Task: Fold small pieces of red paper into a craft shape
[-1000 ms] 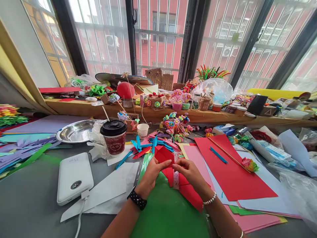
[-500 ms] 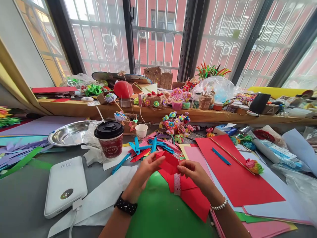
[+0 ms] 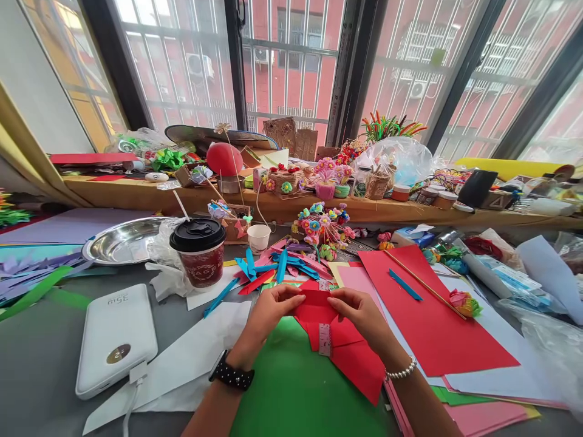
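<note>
A small piece of red paper [image 3: 315, 311] with a crease across it is held up between my two hands. My left hand [image 3: 272, 312] pinches its left end between thumb and fingers. At the right end, my right hand [image 3: 359, 311] pinches it the same way. Below lie larger red paper pieces [image 3: 357, 370] and a pale pink patterned ruler [image 3: 325, 340], partly hidden behind the held paper. All this rests over a green sheet or mat [image 3: 300, 394]. Just beyond my hands is a pile of folded blue and red paper strips [image 3: 282, 266].
To the left stand a lidded coffee cup [image 3: 200, 258], a white power bank [image 3: 116, 340] with a cable, and a steel bowl [image 3: 102, 247]. A paper cup [image 3: 259, 238] stands behind the strips. Red sheets [image 3: 437, 321] with a stick-stemmed paper flower [image 3: 464, 302] lie right. Crafts crowd the ledge [image 3: 182, 206].
The red paper has gone from tilted to nearly level, facing me. My right hand has shifted a little, with both hands now evenly at its ends. The view has moved slightly.
</note>
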`<state>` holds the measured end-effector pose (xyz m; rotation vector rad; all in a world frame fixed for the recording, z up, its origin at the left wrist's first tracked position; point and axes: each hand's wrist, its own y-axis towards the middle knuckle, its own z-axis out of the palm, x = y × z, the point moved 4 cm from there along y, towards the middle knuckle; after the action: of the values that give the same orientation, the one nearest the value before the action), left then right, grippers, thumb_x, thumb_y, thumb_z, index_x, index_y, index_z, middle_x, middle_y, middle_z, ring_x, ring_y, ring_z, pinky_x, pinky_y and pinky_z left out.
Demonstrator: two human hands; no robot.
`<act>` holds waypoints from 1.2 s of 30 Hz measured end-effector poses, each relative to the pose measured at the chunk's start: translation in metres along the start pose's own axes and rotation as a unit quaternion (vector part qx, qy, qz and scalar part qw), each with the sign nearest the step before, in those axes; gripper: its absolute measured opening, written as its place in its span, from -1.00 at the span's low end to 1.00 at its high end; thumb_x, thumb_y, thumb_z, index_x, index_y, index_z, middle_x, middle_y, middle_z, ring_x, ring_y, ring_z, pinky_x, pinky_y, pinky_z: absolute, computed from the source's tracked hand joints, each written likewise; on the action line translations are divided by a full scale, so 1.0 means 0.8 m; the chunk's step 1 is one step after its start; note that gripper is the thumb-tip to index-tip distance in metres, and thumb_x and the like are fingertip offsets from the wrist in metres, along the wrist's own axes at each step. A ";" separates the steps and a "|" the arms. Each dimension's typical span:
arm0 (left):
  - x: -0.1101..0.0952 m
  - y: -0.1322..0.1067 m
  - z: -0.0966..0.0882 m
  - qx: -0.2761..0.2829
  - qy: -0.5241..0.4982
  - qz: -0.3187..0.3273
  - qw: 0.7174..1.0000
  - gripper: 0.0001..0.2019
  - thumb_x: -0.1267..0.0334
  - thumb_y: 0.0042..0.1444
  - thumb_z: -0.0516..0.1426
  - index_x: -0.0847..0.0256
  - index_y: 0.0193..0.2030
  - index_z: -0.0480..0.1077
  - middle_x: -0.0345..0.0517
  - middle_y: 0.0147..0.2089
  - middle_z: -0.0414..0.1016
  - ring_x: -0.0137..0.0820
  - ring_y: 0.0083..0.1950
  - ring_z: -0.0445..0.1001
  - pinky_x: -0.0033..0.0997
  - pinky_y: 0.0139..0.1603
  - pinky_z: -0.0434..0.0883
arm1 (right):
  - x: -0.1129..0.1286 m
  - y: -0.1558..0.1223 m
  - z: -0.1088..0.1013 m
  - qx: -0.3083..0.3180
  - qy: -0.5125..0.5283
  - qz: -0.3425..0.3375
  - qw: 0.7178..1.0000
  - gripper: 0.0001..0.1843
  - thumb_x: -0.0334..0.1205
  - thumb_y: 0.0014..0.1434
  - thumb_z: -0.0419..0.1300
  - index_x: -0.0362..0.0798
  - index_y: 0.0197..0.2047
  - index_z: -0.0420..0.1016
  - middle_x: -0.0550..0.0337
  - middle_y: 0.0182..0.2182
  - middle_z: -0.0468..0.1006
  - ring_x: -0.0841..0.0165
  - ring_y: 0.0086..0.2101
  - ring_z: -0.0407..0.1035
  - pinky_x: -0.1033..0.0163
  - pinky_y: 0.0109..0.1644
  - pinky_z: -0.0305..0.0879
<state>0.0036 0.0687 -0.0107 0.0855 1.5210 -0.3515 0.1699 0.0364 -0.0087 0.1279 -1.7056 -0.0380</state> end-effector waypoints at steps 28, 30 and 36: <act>0.002 0.004 0.003 0.052 -0.050 0.037 0.997 -0.71 0.21 -0.24 0.20 0.27 -0.30 0.42 -0.08 -0.27 0.43 -0.42 -0.36 0.38 -0.47 -0.35 0.32 | 0.008 -0.003 0.000 -0.028 -0.003 -0.064 0.998 -0.79 -0.25 0.00 0.07 -0.05 -0.29 0.47 0.19 -0.42 0.50 0.43 -0.48 0.30 0.31 -0.40 0.28; 0.001 0.004 0.003 0.065 -0.032 0.050 0.996 -0.73 0.21 -0.21 0.18 0.26 -0.31 0.44 -0.07 -0.23 0.43 -0.42 -0.35 0.37 -0.49 -0.37 0.32 | 0.009 -0.003 -0.001 -0.029 -0.004 -0.063 0.998 -0.78 -0.26 -0.01 0.07 -0.05 -0.29 0.47 0.18 -0.42 0.50 0.42 -0.48 0.30 0.30 -0.40 0.28; 0.002 0.005 0.003 0.098 -0.057 0.030 0.993 -0.77 0.23 -0.21 0.19 0.23 -0.34 0.45 -0.11 -0.31 0.46 -0.42 -0.34 0.38 -0.50 -0.33 0.31 | 0.012 -0.003 -0.001 -0.025 -0.005 -0.069 0.997 -0.80 -0.30 -0.03 0.06 -0.04 -0.34 0.49 0.18 -0.39 0.51 0.40 -0.45 0.32 0.30 -0.39 0.29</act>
<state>0.0067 0.0718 -0.0130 0.2618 1.3647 -0.4493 0.1695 0.0327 0.0003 0.2086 -1.7013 -0.1852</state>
